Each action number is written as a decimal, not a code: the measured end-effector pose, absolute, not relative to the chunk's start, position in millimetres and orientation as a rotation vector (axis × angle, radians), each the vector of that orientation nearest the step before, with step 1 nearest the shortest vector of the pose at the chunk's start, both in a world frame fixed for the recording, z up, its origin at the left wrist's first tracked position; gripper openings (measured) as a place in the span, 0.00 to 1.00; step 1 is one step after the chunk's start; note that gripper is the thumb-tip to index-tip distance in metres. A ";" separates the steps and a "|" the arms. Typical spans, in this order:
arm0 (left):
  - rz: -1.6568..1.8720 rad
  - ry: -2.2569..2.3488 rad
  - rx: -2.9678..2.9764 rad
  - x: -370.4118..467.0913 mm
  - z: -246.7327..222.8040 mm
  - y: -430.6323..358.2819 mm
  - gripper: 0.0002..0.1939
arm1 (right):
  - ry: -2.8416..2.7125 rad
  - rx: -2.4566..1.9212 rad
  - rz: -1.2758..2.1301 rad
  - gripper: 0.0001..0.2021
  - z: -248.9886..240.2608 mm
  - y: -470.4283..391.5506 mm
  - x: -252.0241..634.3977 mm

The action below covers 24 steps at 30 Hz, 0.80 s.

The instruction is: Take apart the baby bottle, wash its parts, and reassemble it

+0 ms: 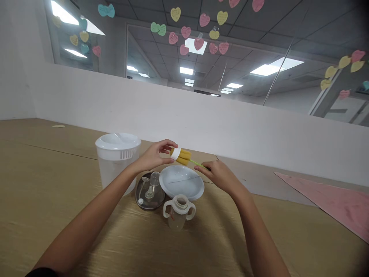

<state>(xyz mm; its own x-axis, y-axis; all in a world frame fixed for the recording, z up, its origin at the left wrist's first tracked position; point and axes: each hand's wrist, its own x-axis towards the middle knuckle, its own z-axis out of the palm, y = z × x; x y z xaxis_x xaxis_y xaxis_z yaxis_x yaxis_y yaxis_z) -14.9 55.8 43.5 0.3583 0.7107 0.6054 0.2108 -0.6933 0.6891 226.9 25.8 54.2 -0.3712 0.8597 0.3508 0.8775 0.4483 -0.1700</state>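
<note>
Between thumb and fingers, my left hand (158,154) grips a white bottle collar ring (175,153). The yellow sponge head of a bottle brush (183,157) meets the ring; how far it reaches inside is hidden. My right hand (218,174) is closed around the brush's thin green handle. Below both hands is a white bowl (181,182). In front of it stands an open baby bottle (179,213) with two handles. A round metal tray (146,204) to the left holds a nipple (149,192), a clear cap (155,179) and a straw piece with a white end (141,201).
A tall white lidded bucket (115,169) stands left of the tray, near my left forearm. A pink cloth or sheet (331,200) lies at the right. Behind the table runs a low white wall (201,119) with glass above it, dotted with heart-shaped notes.
</note>
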 end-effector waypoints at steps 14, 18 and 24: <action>1.621 1.165 2.168 -14.8 36.0 66.1 0.24 | -2.060 -1.486 -0.307 0.25 58.6 25.3 233.3; 1.553 1.208 2.220 -9.0 34.9 63.3 0.31 | -2.147 -1.356 -0.258 0.26 59.9 20.0 226.0; 1.478 1.215 2.282 -2.9 36.8 56.2 0.34 | -2.220 -1.311 -0.252 0.26 56.5 23.6 223.8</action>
<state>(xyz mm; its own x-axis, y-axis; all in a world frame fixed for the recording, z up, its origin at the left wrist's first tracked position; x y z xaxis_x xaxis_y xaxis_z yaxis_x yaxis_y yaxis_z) -2.9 56.2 36.8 0.1798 0.7024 0.6887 0.5403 -0.6556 0.5275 223.8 23.6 56.5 -0.3775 0.7523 0.5400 0.8541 0.5082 -0.1109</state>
